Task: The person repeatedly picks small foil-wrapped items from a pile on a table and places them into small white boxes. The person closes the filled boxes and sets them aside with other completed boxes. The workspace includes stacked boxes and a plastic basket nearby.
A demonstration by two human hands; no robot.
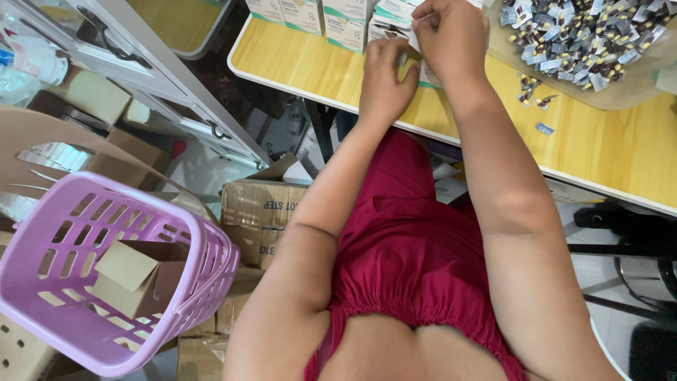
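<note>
Wooden table (599,141) bears both hands, arms stretched forward. The left hand (384,77) and right hand (451,35) close their fingers together on a small white carton (423,67) at the table's middle, mostly hidden behind them. A clear tray (620,95) holds a heap of small packets (578,32). A lilac basket (106,275) holds a brown cardboard box (137,275).

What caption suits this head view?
Both hands, left hand and right hand, work a small white carton over a wooden table.
</note>
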